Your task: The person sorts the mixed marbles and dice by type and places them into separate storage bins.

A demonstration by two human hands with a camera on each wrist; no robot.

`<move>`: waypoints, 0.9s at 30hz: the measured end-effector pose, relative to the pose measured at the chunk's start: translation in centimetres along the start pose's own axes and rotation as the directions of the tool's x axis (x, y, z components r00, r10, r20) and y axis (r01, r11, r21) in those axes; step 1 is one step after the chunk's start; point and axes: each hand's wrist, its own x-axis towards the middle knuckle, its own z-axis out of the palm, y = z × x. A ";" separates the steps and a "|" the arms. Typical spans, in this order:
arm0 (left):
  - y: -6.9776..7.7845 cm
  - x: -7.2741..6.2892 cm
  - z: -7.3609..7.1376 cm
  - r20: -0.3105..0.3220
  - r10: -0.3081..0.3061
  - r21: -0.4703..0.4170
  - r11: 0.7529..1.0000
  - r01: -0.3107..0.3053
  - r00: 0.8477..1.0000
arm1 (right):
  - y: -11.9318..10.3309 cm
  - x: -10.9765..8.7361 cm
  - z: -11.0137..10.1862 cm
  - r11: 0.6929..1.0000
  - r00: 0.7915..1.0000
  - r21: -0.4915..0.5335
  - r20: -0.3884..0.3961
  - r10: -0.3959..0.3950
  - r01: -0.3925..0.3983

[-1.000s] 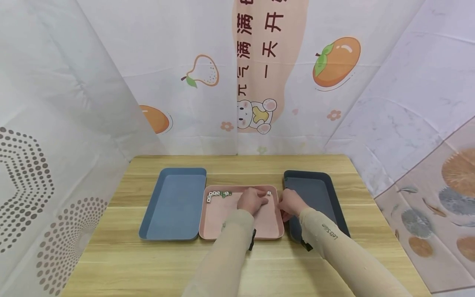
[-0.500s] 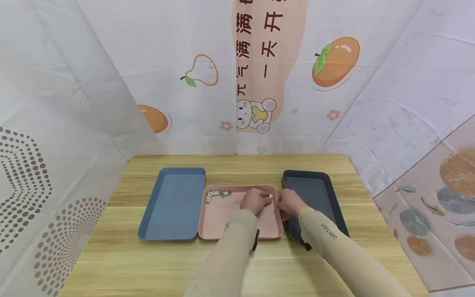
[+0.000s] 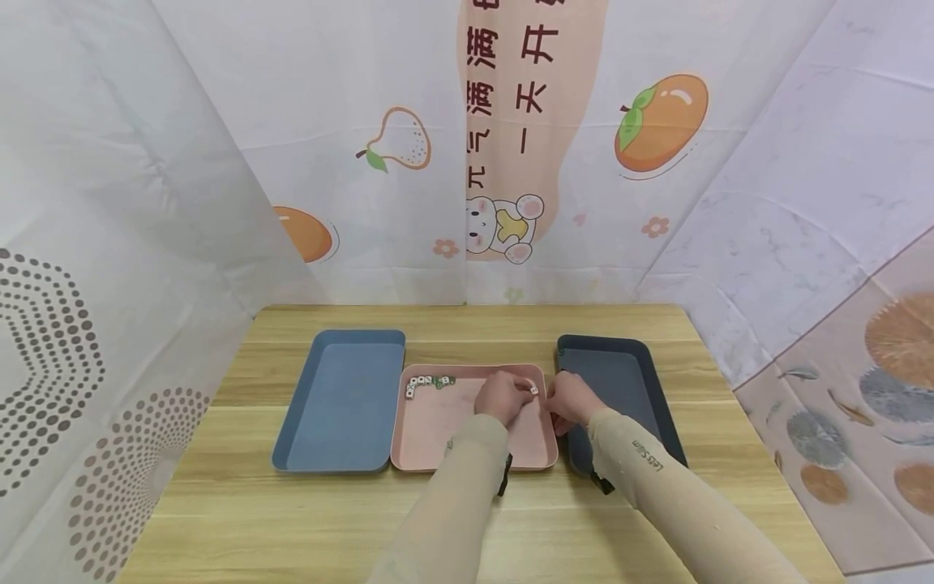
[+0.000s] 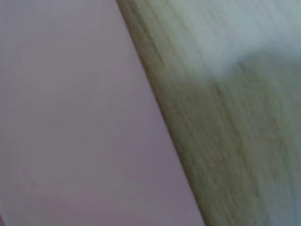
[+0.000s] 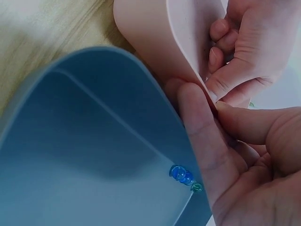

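My left hand [image 3: 502, 396] is inside the pink tray [image 3: 438, 442], thumb and finger pinching a white die [image 3: 535, 390] near the tray's right wall. In the right wrist view this left hand [image 5: 263, 44] shows its other fingers curled over the tray; the die is hidden there. My right hand [image 3: 574, 397] grips the pink tray's right wall, one finger [image 5: 200, 122] outside it and the thumb [image 5: 249, 125] on the inner side. White dice [image 3: 421, 380] and green pieces [image 3: 441, 381] line the tray's far left corner.
A dark blue tray [image 3: 653, 389] lies under my right forearm, with blue glassy beads [image 5: 181, 174] and a green one [image 5: 197, 187] in a corner. A lighter blue tray [image 3: 339, 405] stands to the left. The wooden table [image 3: 292, 527] ends at a curtain [image 3: 350, 276].
My left hand has shifted slightly right and nearer, and the white die has moved with it along the tray's right wall. My right hand has stayed on the wall.
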 end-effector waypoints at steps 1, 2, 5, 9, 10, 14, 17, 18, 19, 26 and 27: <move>0.0 0.0 0.0 -0.001 0.001 0.002 1.000 -0.001 1.000 | 0.0 0.0 0.0 1.000 1.000 0.002 0.003 0.001 -0.001; -0.1 0.1 0.1 0.000 0.002 0.007 1.000 -0.002 1.000 | 0.0 0.0 0.0 1.000 1.000 0.003 0.004 0.002 -0.002; -0.3 0.2 0.3 0.008 0.016 0.027 0.999 -0.016 1.000 | 0.1 0.0 0.0 1.000 1.000 0.003 0.005 -0.001 0.001; -0.3 0.2 0.5 0.006 0.039 0.035 0.999 -0.039 0.999 | 0.1 0.0 0.0 1.000 1.000 -0.006 0.000 -0.007 0.007; -0.2 0.2 0.5 0.004 0.042 0.029 0.999 -0.042 0.999 | 0.0 -0.1 0.0 1.000 1.000 -0.006 -0.001 -0.007 0.007; -0.1 0.1 0.7 -0.009 0.064 0.017 0.998 -0.064 0.998 | -0.2 -0.2 0.0 1.000 1.000 0.003 -0.001 -0.008 0.008; 0.0 0.0 0.8 -0.011 0.077 0.019 0.997 -0.076 0.997 | -0.2 -0.3 0.0 1.000 1.000 0.007 -0.002 -0.015 0.015; 0.0 0.0 0.8 -0.010 0.081 0.023 0.997 -0.080 0.997 | -0.2 -0.3 0.0 1.000 1.000 0.005 -0.004 -0.016 0.016; 0.0 0.0 0.8 -0.010 0.084 0.025 0.996 -0.084 0.996 | -0.2 -0.3 0.0 1.000 1.000 0.001 -0.005 -0.018 0.018; -0.3 0.0 0.6 -0.007 0.104 0.033 0.994 -0.104 0.995 | 0.0 -0.2 -0.1 1.000 1.000 -0.004 -0.006 -0.012 0.012; -0.4 0.0 0.5 -0.007 0.111 0.025 0.994 -0.110 0.994 | 0.0 -0.1 -0.1 1.000 1.000 -0.002 -0.005 -0.009 0.009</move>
